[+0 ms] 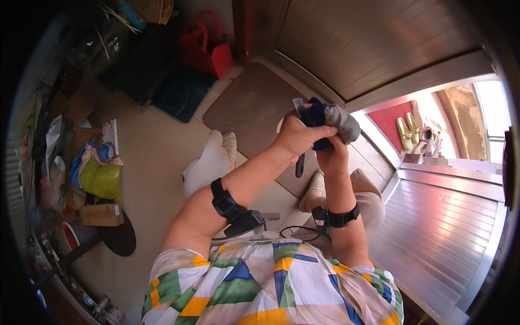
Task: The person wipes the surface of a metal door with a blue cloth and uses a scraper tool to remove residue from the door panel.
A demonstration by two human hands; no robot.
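Observation:
My left hand (294,136) grips a bundle of grey and navy cloth (342,122), its thumb pressed over the near side. From below, my right hand (334,153) holds the same bundle, and the two hands meet there. A flat greyish strip (298,106) stands up beside the fingers of my left hand. Under my left wrist a black handle (300,165) sticks out towards me. Whether strip and handle belong to one tool is hidden by the hand. Both hands are raised above a brown floor mat (252,101), between my knees.
Metal door panels (434,235) stand close on my right, with green slippers (404,132) and other shoes beyond the doorway. A red bag (219,57) and a dark blue flat item (185,95) lie ahead. Plastic bags (99,176) and a cardboard box (102,214) crowd the left.

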